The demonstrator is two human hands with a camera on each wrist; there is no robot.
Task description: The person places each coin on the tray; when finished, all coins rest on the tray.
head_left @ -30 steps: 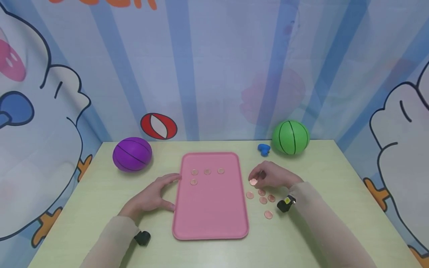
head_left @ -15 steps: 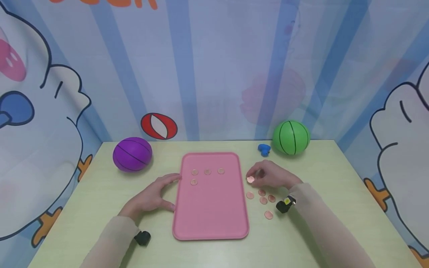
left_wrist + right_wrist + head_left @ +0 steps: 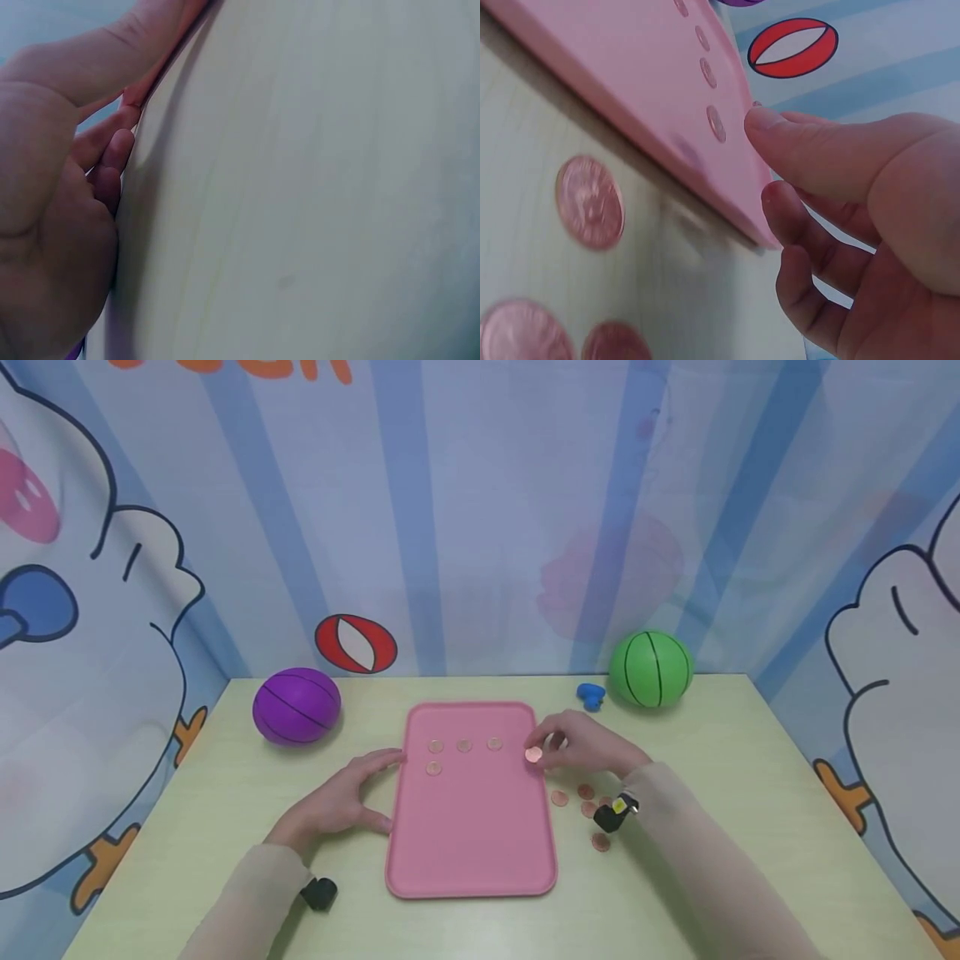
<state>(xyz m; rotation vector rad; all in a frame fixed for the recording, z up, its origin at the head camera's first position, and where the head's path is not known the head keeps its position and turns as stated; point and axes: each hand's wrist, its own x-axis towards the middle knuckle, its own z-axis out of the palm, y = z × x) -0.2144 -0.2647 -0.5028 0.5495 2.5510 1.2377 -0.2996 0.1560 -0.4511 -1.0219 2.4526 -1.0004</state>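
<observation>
A pink tray lies in the middle of the table in the head view. Inside it, three copper coins form a row near the far end, with one more coin below the row's left end. My right hand pinches a coin between thumb and fingers over the tray's right rim; in the right wrist view the thumb mostly hides it. My left hand rests at the tray's left edge, thumb and fingers spread, fingertips touching the rim.
Several loose coins lie on the table right of the tray, some partly hidden by the right wrist camera. Behind stand a purple ball, a green ball and a small blue object. A printed cloth hangs behind the table.
My right hand has carried the pinched coin leftward from the table beside the tray to over its right rim. The left hand and the coins in the tray have stayed put.
</observation>
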